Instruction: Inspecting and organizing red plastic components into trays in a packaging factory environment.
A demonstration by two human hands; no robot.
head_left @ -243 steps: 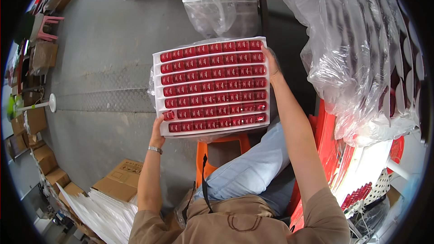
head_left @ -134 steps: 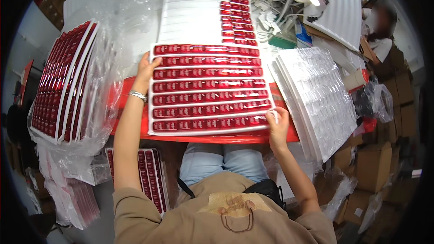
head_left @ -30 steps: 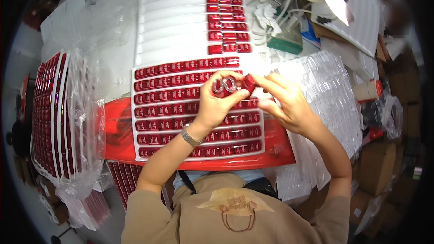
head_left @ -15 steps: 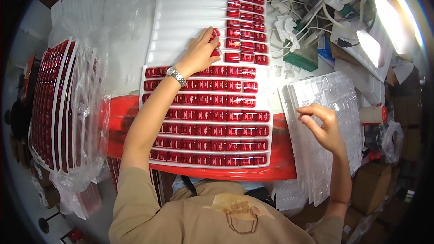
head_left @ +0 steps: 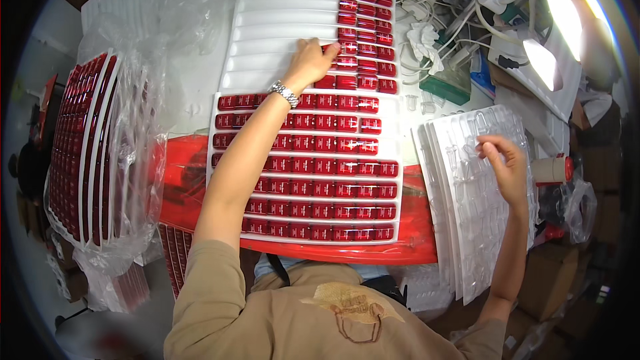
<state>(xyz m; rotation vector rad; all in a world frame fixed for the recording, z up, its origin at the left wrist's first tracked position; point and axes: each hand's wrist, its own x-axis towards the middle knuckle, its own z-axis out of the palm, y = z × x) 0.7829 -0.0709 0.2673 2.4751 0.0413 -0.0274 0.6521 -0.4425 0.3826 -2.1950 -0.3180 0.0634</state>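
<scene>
On the far white tray [head_left: 267, 33], the left hand [head_left: 321, 49] is pinching a red block [head_left: 327, 47] just left of other blocks [head_left: 367, 49]; best seated square. Over clear trays [head_left: 467, 217] at right, the right hand [head_left: 509, 167] curls loosely, contents unclear.

Two white trays [head_left: 280, 37] on a red-and-white tabletop [head_left: 183, 168]

Worn on the head, left of a side-by-side fisheye pair. Looks steeply down past the brown shirt [head_left: 273, 327], facing from the table's [head_left: 417, 223] near edge toward its far edge. Aimed centrally at the nearer tray [head_left: 390, 123] of small red containers [head_left: 322, 190]. Near enough to frame left hand [head_left: 309, 62] and right hand [head_left: 509, 168] whole. Takes in cardboard boxes [head_left: 552, 277] beyond the right edge; bends straight lines toward the periphery.
</scene>
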